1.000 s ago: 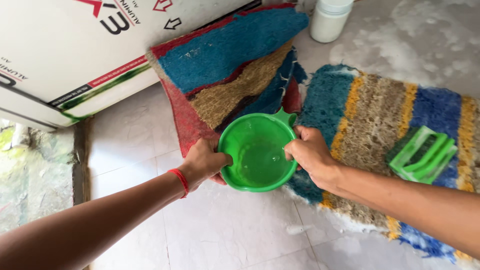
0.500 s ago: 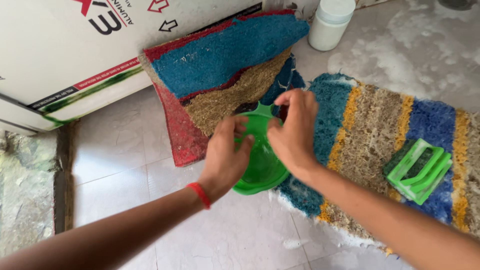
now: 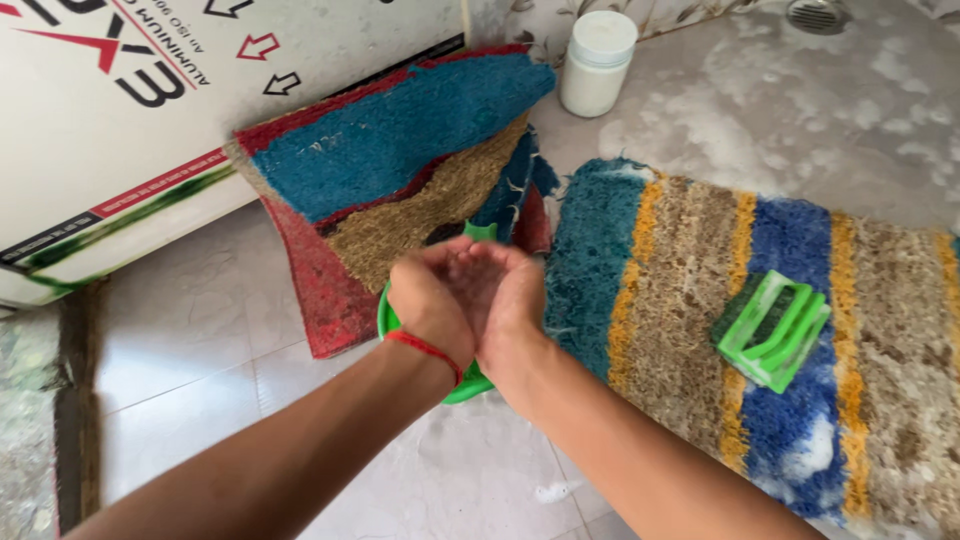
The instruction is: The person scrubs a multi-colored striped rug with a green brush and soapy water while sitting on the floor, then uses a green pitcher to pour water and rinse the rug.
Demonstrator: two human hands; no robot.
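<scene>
- A big white cardboard box [image 3: 130, 110] leans at the far left, and a red, blue and tan mat [image 3: 390, 170] is propped against it, up off the tiled floor [image 3: 200, 330]. It looks already dealt with and set aside to drain, though that is a guess.
- The left hand [image 3: 430, 305], with a red band at the wrist, and the right hand [image 3: 500, 290] are pressed side by side, palms up and cupped together, gripping nothing.
- Both hands hover right over the green bowl [image 3: 462, 385], which sits on the floor at the edge of the striped rug; only its rim and spout show. Whether the palms hold any water cannot be made out.
- A white jar [image 3: 597, 63] stands by the wall, lid on.
- The striped rug [image 3: 690, 260] lies flat, with white suds along its near edge and across the floor beyond, so washing seems midway: lathered, not rinsed.
- A green scrub brush [image 3: 772, 330] rests on the rug, apart from both hands.
</scene>
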